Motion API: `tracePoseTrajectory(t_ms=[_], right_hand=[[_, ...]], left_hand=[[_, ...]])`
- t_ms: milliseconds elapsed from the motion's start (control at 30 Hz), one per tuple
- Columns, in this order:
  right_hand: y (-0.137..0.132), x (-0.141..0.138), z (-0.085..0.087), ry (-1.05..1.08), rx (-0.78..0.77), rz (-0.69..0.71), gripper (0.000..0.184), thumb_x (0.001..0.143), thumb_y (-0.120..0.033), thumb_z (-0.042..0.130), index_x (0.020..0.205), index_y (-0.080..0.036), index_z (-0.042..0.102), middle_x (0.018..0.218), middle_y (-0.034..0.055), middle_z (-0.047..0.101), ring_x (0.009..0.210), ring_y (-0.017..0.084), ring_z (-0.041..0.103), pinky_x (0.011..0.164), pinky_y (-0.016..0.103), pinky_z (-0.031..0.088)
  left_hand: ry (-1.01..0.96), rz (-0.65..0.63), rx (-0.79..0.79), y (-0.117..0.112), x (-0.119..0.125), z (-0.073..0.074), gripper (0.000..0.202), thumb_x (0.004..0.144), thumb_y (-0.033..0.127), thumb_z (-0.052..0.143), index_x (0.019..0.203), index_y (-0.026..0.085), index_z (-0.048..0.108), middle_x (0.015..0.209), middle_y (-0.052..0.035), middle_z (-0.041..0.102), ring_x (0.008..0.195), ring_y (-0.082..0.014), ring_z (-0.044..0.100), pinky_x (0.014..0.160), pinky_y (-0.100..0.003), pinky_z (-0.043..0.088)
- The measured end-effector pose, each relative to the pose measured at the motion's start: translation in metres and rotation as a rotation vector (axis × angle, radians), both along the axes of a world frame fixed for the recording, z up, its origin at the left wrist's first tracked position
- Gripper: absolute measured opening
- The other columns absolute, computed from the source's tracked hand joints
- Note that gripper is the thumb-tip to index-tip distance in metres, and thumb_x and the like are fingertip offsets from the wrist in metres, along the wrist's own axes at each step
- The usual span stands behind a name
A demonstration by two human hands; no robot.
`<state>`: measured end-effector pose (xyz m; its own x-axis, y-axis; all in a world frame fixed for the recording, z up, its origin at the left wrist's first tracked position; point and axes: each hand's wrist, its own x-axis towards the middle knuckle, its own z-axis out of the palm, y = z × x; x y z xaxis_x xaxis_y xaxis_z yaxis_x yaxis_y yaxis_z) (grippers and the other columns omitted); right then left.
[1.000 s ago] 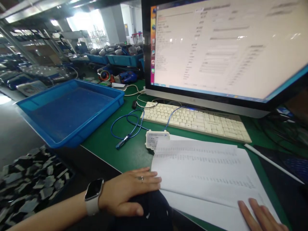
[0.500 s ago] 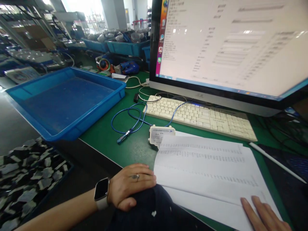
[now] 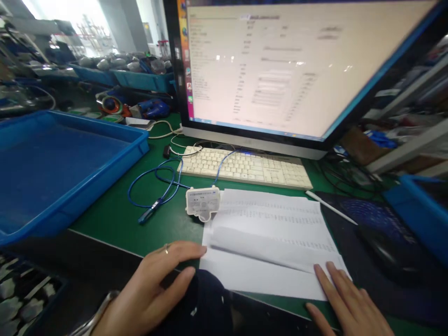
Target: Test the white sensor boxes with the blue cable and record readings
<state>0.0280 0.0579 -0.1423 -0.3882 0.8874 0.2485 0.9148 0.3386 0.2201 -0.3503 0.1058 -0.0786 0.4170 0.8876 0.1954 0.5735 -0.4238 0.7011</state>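
Note:
Printed paper sheets [image 3: 269,219] lie on the green desk, with a crease or fold running across their lower part. My right hand [image 3: 350,298] rests with spread fingers on the lower right corner of the paper. At the paper's left edge is my left hand [image 3: 164,280], its index fingertip at the sheet and the thumb apart; it wears a ring and holds nothing. A small white plastic box [image 3: 203,203] with a printed label sits by the paper's upper left corner. From it runs a blue cable [image 3: 150,205] ending in a connector.
Behind the paper stand a white keyboard [image 3: 245,165] and a large monitor [image 3: 262,70]. A blue tray [image 3: 133,144] is at left. At right are a white pen-like stick [image 3: 332,207], a black mouse [image 3: 385,252] on a dark pad and another blue bin [image 3: 416,205].
The view has swung right. My left hand has lifted its thumb away and turned toward the paper's left edge. My right hand shows more fully, fingers still on the sheet.

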Motion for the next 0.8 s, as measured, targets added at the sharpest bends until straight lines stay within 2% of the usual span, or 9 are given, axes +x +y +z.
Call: tracePoseTrajectory(t_ms=[67,133,233,300,433,533,633,700,800], right_hand=[[-0.006,-0.002,0.003,-0.017,-0.009,-0.053,0.062,0.091,-0.043,0.029,0.146,-0.018,0.015,0.140,0.0147,0.041,0.119,0.033,0.048,0.089,0.050,0.043],[-0.009,-0.006,0.005,-0.015,0.000,-0.094,0.063,0.091,-0.045,0.030,0.146,-0.018,0.015,0.139,0.0143,0.042,0.120,0.032,0.046,0.091,0.050,0.042],[-0.009,-0.014,0.006,0.011,0.055,-0.128,0.066,0.090,-0.049,0.032,0.146,-0.017,0.015,0.136,0.0158,0.045,0.118,0.033,0.046,0.090,0.051,0.041],[-0.008,-0.018,0.006,0.030,0.077,-0.139,0.066,0.090,-0.049,0.030,0.146,-0.018,0.017,0.134,0.0166,0.046,0.117,0.034,0.047,0.090,0.051,0.041],[-0.006,-0.020,0.006,0.055,0.081,-0.140,0.063,0.091,-0.049,0.027,0.146,-0.019,0.016,0.134,0.0167,0.046,0.117,0.034,0.046,0.090,0.052,0.041],[-0.006,-0.018,0.005,0.070,0.105,-0.128,0.064,0.091,-0.049,0.027,0.146,-0.019,0.015,0.132,0.0175,0.047,0.114,0.034,0.048,0.087,0.051,0.043],[-0.006,-0.018,0.003,0.085,0.124,-0.127,0.063,0.091,-0.048,0.026,0.146,-0.020,0.014,0.132,0.0187,0.046,0.111,0.035,0.050,0.085,0.052,0.044],[-0.006,-0.018,0.003,0.095,0.129,-0.120,0.063,0.091,-0.047,0.025,0.147,-0.020,0.011,0.132,0.0189,0.046,0.112,0.036,0.050,0.085,0.052,0.043],[-0.005,-0.018,0.002,0.110,0.143,-0.109,0.064,0.091,-0.047,0.025,0.147,-0.021,0.009,0.129,0.0183,0.049,0.112,0.035,0.050,0.085,0.052,0.043]], left_hand=[[0.121,-0.224,0.074,0.007,0.018,0.021,0.037,0.089,0.021,0.047,0.126,0.026,0.045,0.126,0.0002,0.058,0.117,-0.0123,0.052,0.098,-0.022,0.042],[0.263,-0.427,0.115,0.013,0.047,0.030,0.041,0.089,0.025,0.049,0.129,0.023,0.044,0.138,-0.0027,0.047,0.125,-0.0182,0.044,0.104,-0.031,0.039],[0.462,-0.497,0.132,0.017,0.099,0.022,0.065,0.082,0.045,0.057,0.136,0.016,0.037,0.147,-0.0138,0.027,0.135,-0.0366,0.022,0.107,-0.055,0.029],[0.608,-0.545,0.079,0.015,0.128,0.010,0.073,0.079,0.049,0.061,0.139,0.017,0.034,0.149,-0.0144,0.019,0.136,-0.0405,0.014,0.106,-0.065,0.020],[0.850,-0.481,-0.091,0.009,0.149,-0.008,0.086,0.077,0.054,0.060,0.144,0.018,0.021,0.151,-0.0115,0.005,0.137,-0.0403,0.005,0.105,-0.071,0.012],[0.819,-0.439,-0.100,0.006,0.147,-0.013,0.093,0.075,0.059,0.059,0.145,0.022,0.010,0.151,-0.0110,0.003,0.137,-0.0397,0.005,0.102,-0.072,0.016],[0.806,-0.397,-0.084,0.004,0.145,-0.015,0.096,0.075,0.059,0.059,0.145,0.018,0.008,0.151,-0.0122,0.004,0.138,-0.0380,0.006,0.101,-0.072,0.019],[0.845,-0.363,-0.091,0.003,0.146,-0.015,0.092,0.078,0.056,0.058,0.145,0.016,0.010,0.151,-0.0108,0.004,0.139,-0.0359,0.007,0.101,-0.071,0.022],[0.900,-0.322,-0.125,0.002,0.148,-0.013,0.077,0.084,0.047,0.052,0.145,0.021,0.012,0.151,-0.0062,0.005,0.139,-0.0333,0.009,0.099,-0.071,0.028]])
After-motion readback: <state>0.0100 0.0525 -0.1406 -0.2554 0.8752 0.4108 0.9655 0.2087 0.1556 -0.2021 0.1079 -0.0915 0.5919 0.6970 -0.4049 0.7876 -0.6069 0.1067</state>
